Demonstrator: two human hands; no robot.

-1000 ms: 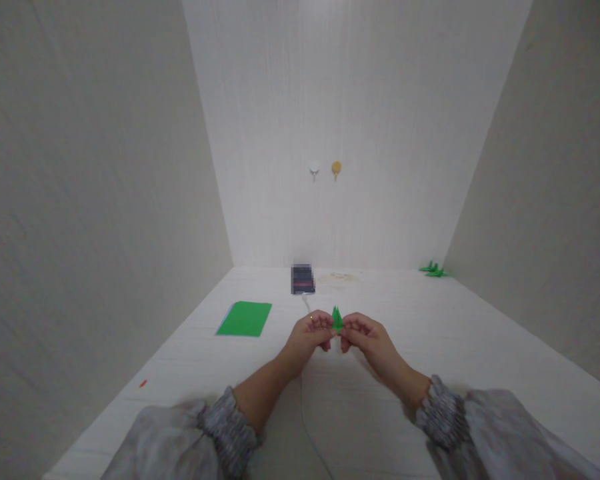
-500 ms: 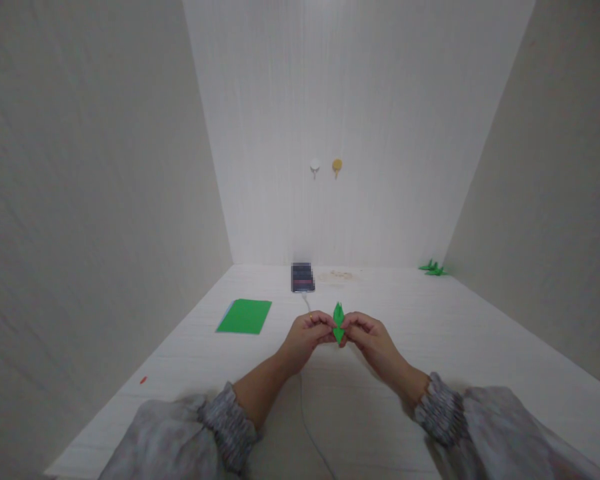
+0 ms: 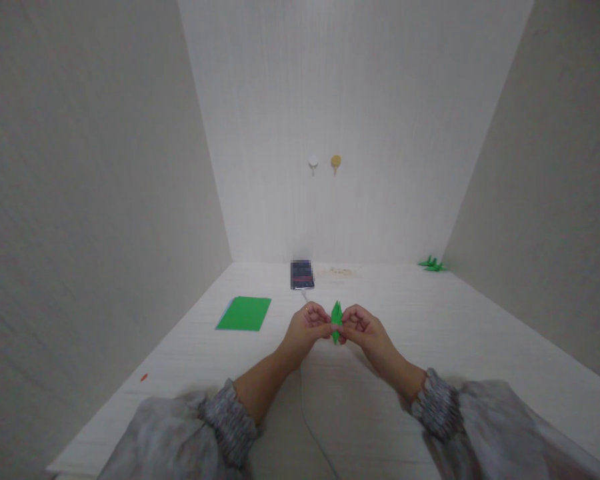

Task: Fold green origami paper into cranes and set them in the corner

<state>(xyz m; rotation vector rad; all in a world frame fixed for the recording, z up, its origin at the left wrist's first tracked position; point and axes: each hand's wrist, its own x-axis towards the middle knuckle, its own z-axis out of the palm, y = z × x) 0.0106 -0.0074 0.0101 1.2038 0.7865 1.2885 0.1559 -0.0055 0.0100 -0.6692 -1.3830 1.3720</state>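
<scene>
Between my two hands stands a narrow piece of folded green origami paper [image 3: 337, 312], its split points facing away from me. My left hand [image 3: 307, 331] pinches its left edge, thumb laid across the front. From the right side my right hand [image 3: 364, 331] grips it too, with its thumb meeting the left one low on the fold. Fingertips cover part of the paper's middle. To the left of my hands lies a stack of square green paper sheets [image 3: 245, 314].
At the back wall lies a phone [image 3: 301, 275] with a white cable [image 3: 313, 437] running towards me. Several folded green paper figures [image 3: 433, 265] sit in the far right corner. A small red scrap [image 3: 144, 377] is at the left. Two hooks [image 3: 335, 161] hang on the wall.
Both thumbs have come inward over the front of the folded paper and now meet. The other fingers have lifted and curled a little. The whole view has shifted slightly.
</scene>
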